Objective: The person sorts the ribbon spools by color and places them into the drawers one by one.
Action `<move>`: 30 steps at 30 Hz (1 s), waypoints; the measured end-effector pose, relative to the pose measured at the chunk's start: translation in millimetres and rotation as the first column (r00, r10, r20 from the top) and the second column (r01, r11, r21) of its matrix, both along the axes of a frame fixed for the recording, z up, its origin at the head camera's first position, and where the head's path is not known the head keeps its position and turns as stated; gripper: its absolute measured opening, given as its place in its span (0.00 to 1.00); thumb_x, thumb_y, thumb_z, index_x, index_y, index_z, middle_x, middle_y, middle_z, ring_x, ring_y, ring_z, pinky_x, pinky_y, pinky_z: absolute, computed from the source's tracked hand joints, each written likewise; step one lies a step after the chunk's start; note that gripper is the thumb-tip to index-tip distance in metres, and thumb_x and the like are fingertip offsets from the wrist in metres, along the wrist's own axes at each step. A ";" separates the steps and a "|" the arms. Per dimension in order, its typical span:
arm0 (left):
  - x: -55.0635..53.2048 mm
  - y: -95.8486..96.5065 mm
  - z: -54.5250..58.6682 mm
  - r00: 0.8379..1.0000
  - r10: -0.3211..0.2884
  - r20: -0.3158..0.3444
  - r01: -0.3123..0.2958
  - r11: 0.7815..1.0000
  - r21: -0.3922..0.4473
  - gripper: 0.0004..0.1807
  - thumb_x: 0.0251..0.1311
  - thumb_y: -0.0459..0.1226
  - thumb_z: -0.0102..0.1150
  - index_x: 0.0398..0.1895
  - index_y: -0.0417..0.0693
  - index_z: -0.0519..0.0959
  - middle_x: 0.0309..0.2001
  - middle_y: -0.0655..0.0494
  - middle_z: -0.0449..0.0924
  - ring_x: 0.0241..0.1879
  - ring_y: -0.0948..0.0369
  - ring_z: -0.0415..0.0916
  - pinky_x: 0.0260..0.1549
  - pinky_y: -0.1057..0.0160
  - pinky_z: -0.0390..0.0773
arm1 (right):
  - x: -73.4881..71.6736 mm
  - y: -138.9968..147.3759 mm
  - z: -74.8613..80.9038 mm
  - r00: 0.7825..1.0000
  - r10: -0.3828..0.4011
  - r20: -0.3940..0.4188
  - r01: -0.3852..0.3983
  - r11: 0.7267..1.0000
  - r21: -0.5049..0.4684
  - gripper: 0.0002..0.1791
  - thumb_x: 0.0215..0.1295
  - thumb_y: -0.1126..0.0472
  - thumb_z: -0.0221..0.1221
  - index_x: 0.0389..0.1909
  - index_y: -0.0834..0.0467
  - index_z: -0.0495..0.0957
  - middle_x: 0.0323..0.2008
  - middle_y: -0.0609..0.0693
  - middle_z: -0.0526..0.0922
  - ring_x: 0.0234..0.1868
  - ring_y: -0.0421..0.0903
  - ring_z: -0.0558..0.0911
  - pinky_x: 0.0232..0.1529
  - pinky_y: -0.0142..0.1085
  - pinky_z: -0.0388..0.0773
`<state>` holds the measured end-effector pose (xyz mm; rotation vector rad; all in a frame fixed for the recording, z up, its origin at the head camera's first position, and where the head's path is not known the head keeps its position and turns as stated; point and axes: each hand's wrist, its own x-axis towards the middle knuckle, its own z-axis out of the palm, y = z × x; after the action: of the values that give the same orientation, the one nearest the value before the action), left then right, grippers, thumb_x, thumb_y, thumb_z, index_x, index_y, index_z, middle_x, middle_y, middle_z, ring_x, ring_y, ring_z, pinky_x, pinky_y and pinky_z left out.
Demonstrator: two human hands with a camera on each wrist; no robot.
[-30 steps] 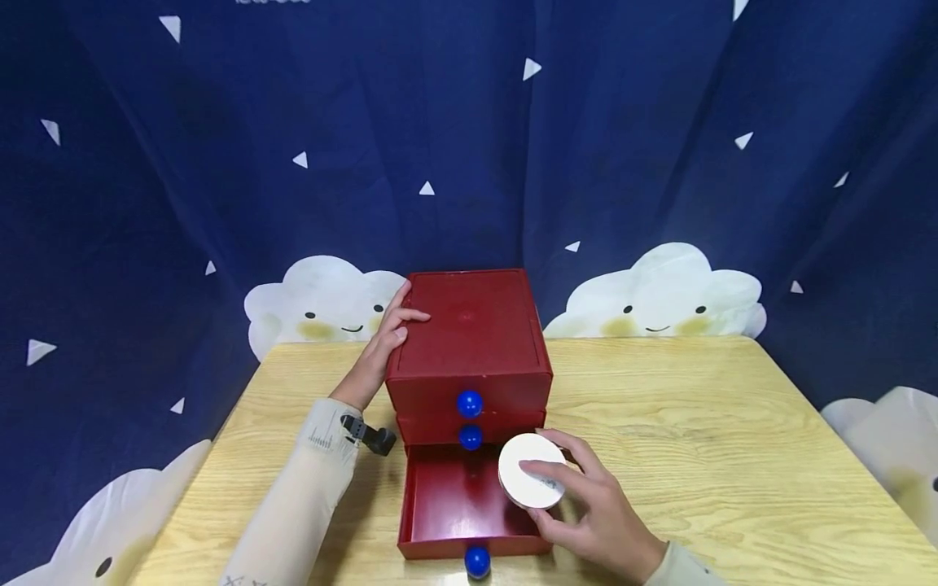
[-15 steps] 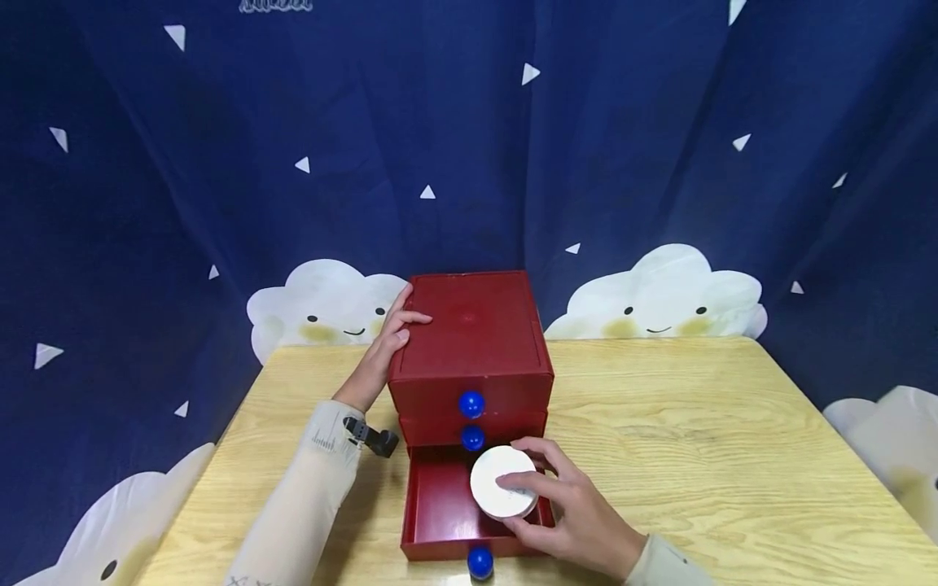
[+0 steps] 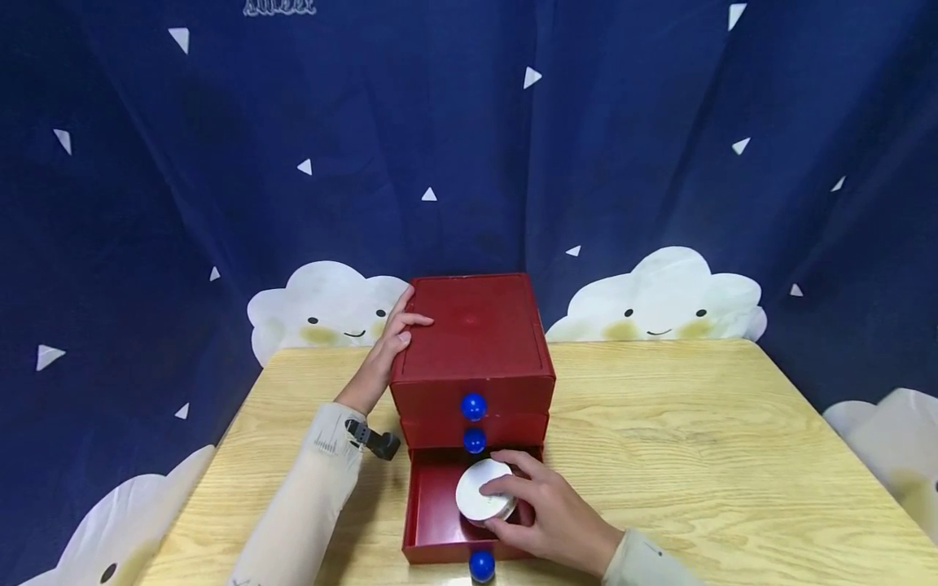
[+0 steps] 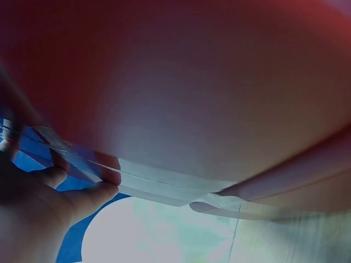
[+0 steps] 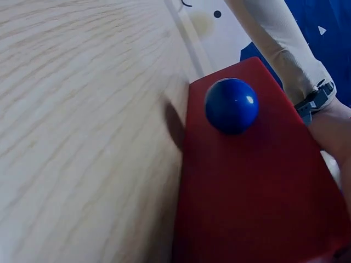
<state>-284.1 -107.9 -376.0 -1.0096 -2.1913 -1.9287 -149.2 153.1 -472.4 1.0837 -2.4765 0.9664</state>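
Observation:
A dark red drawer unit with blue ball knobs stands on the table, its bottom drawer pulled out. My left hand rests on the unit's left side, fingers straight, with fingertips over the top edge. In the left wrist view its fingers touch the unit's wall. Over the bottom drawer, my right hand grips a round white tin-like container by its sides, index finger on the flat top. The drawer's front and blue knob fill much of the right wrist view, where the container is hidden.
The wooden table extends to both sides of the unit. Behind it hangs a navy curtain with white triangles and smiling clouds. The upper two drawers, with blue knobs, are closed. A black wrist strap sits on the left sleeve.
My right hand has carried the white container left and down, from the drawer's right side to over its middle. The left hand stays on the unit.

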 end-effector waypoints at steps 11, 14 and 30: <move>4.7 -0.8 1.6 1.000 -0.007 0.009 0.007 1.000 0.004 0.21 0.61 0.35 0.32 0.55 0.40 0.66 0.71 0.59 0.32 0.68 0.60 0.32 0.59 0.45 0.47 | 1.0 -8.9 -1.5 0.995 0.032 0.091 -0.033 0.999 0.017 0.16 0.53 0.45 0.60 0.43 0.40 0.77 0.56 0.47 0.68 0.48 0.41 0.73 0.45 0.34 0.74; 8.0 0.2 6.7 1.000 -0.002 -0.003 0.002 1.000 0.001 0.21 0.61 0.36 0.31 0.55 0.37 0.65 0.71 0.57 0.31 0.69 0.58 0.31 0.59 0.45 0.46 | 1.9 -11.6 -0.6 0.994 0.024 0.105 -0.026 1.000 0.018 0.16 0.53 0.45 0.60 0.44 0.40 0.76 0.56 0.47 0.68 0.46 0.40 0.73 0.42 0.32 0.75; 7.3 -0.2 6.7 1.000 0.004 -0.017 -0.004 1.000 -0.008 0.21 0.62 0.35 0.31 0.55 0.36 0.66 0.71 0.56 0.31 0.69 0.57 0.31 0.60 0.45 0.45 | -7.7 -19.4 7.8 0.981 0.060 0.187 -0.087 0.987 0.138 0.15 0.51 0.44 0.61 0.40 0.43 0.79 0.51 0.48 0.72 0.31 0.33 0.75 0.32 0.22 0.71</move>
<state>-276.9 -108.2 -369.3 -1.0183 -2.1918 -1.9036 -156.9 133.8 -464.7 1.1892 -2.7091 0.9568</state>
